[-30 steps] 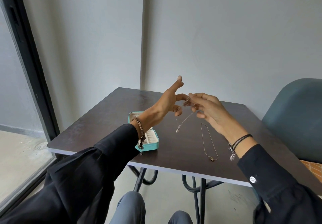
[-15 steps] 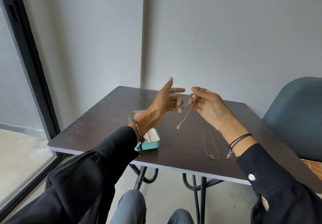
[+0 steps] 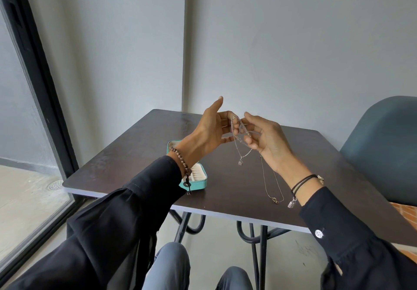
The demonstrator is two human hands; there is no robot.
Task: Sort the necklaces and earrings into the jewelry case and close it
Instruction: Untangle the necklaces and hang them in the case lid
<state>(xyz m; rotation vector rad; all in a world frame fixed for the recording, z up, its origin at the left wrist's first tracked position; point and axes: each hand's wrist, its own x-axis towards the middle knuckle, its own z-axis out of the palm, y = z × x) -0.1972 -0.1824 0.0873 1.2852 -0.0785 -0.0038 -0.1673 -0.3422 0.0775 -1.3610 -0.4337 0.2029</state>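
Held a fine silver pendant necklace [image 3: 241, 152] in the air above the desk [image 3: 135, 161], strung between both hands. Gripped it with the left hand [image 3: 209, 131], forefinger pointing up, the other fingers curled with the chain looped round them. Pinched the same chain with the right hand [image 3: 268, 140] just beside the left, thumb and fingertips closed on it. Let the small pendant dangle below the two hands, clear of the desk. Risked a knot: with several strands bunched between the fingers, any pull apart would probably tighten a tangle or strain the thin chain. Risked a drop as well, since a slack pinch could let the chain slide off the fingers and fall in a heap. Could also have snagged the cord bracelet [image 3: 302, 182] with its hanging charm at the right wrist, or the beaded bracelet [image 3: 180, 161] at the left. Had a second necklace [image 3: 272, 181] stretched flat on the desk under the right wrist, well apart from the case. Had the teal jewelry case [image 3: 196, 185] lying open below the left wrist, near the desk's front edge, largely hidden by that forearm. Showed a cream lining with ridged ring rolls at its near end and no jewelry in the visible part; could not tell about the rest. Saw no earrings anywhere.
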